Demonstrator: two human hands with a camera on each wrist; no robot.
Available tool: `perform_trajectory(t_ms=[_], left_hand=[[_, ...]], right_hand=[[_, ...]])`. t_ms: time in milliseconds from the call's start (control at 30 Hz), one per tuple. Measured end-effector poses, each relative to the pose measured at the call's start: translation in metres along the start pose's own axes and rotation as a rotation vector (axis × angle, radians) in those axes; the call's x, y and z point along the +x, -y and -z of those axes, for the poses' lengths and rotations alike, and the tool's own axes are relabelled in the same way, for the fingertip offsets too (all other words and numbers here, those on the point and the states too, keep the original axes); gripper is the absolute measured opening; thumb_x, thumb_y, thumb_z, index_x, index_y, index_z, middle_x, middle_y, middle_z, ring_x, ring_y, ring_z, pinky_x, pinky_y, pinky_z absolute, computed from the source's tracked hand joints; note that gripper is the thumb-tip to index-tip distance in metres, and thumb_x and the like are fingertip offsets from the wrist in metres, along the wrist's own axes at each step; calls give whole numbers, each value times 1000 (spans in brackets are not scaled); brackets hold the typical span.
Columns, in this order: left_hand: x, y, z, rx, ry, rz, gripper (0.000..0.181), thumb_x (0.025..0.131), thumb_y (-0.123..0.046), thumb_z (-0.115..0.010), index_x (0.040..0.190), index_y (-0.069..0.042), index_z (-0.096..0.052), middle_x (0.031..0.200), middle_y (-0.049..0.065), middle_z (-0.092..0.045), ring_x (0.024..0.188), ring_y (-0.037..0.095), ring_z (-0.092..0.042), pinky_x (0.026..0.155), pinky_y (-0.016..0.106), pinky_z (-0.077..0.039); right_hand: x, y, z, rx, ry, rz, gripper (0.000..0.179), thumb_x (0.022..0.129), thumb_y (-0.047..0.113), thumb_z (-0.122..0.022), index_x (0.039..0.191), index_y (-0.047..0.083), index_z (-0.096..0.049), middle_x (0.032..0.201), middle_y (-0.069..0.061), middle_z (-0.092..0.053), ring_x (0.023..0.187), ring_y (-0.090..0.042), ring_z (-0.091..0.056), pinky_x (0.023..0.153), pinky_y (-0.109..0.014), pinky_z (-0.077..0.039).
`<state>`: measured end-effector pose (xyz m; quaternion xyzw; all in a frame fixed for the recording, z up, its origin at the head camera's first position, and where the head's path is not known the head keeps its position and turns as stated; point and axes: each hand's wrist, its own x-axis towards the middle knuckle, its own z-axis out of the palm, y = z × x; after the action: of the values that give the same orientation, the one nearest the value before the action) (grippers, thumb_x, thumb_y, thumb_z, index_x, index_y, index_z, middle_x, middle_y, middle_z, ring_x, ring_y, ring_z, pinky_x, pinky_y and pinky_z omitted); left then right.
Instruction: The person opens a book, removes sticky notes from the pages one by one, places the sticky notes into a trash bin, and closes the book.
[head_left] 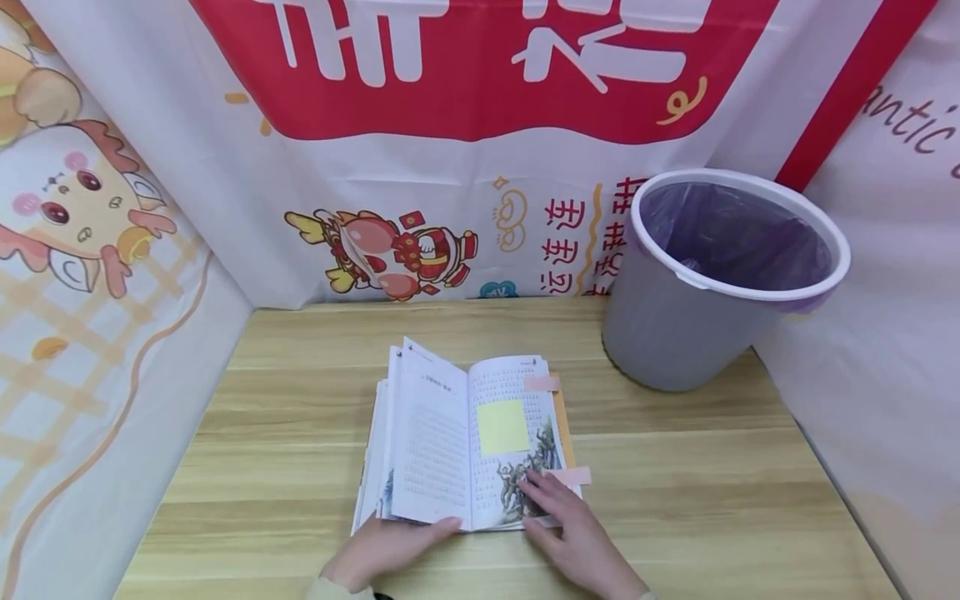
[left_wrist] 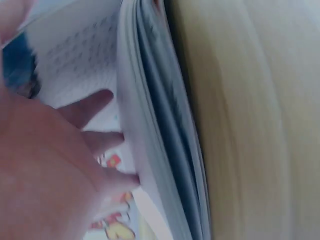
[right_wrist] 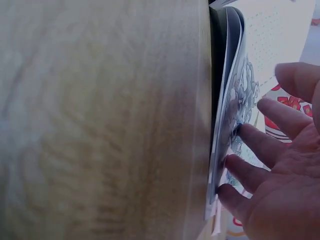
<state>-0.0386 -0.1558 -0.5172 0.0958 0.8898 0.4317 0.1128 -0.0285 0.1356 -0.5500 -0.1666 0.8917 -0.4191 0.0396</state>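
Observation:
An open book with printed pages lies on the table, its left leaves lifted a little. My left hand is at its lower left corner, thumb along the bottom edge of the left page. In the left wrist view its spread fingers reach to the stacked pages. My right hand rests its fingertips on the illustration low on the right page, beside a pink tab. A yellow sticky note is on that page. The right wrist view shows these fingers straight and apart.
A grey wastebasket with a white rim and purple liner stands at the table's back right. Printed cloth hangs behind the wood-grain table, with more cloth along both sides. Another pink tab sticks out near the right page's top.

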Motion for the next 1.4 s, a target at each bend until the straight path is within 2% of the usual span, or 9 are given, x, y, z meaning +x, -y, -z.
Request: perform_trajectory(t_ms=[167,267,400,467,567,700,900,1167,1400], left_hand=[[-12,14,21,-164,-46,73,46,85,-46,-76,126,-29,-62,119,-14,-67,110,12,-61,97,34,-47],[-17,25,32,-210,-104,58,72,85,-38,-79,147,-26,-45,135,-7,-61,119,15,-58,104,32,-42],[-21,41,41,-158,-196,48,104,84,-35,-80,160,-20,-11,155,11,-38,130,28,-49,105,21,-37],[-21,48,46,-130,-216,56,102,86,-34,-78,160,-14,-11,159,17,-28,135,33,-43,103,15,-34],[-19,55,50,-42,-233,84,90,88,-35,-76,157,-6,-24,153,19,-38,133,33,-46,102,18,-37],[-15,58,53,97,-187,140,82,90,-40,-72,154,-6,-34,155,20,-33,140,39,-34,113,40,-30],[-9,58,51,112,-90,251,80,93,-42,-68,155,-8,-30,159,22,-23,146,43,-17,115,59,-19],[-2,53,45,235,-65,217,80,95,-39,-65,151,5,-28,159,23,-19,144,50,-9,111,68,-13],[7,50,37,274,-50,175,84,95,-44,-63,151,6,-26,160,24,-17,145,50,-9,115,63,-10]], right_hand=[[0,3,1,-92,21,56,52,93,25,-70,141,15,-57,152,-7,-44,140,-37,-36,109,-62,-32],[1,5,2,-130,41,66,53,93,25,-70,143,15,-55,154,-8,-42,140,-38,-35,108,-62,-33],[1,7,3,-175,56,79,53,93,26,-70,143,15,-55,155,-8,-40,140,-38,-35,108,-60,-35],[1,7,3,-196,50,93,52,92,25,-70,142,15,-56,154,-9,-41,140,-39,-36,108,-60,-36],[1,7,1,-218,47,104,51,92,24,-71,140,14,-58,154,-10,-41,139,-40,-36,107,-60,-36],[1,8,0,-246,67,96,49,92,23,-70,139,13,-59,154,-12,-41,140,-40,-35,108,-61,-34],[2,11,1,-282,124,62,53,93,25,-68,143,13,-55,156,-14,-37,141,-43,-32,109,-62,-32],[1,16,4,-287,215,-22,55,95,31,-66,146,20,-51,158,-14,-32,142,-44,-28,107,-64,-34],[-3,17,8,-280,199,-51,54,94,31,-67,145,17,-53,157,-17,-33,141,-46,-29,106,-65,-34]])
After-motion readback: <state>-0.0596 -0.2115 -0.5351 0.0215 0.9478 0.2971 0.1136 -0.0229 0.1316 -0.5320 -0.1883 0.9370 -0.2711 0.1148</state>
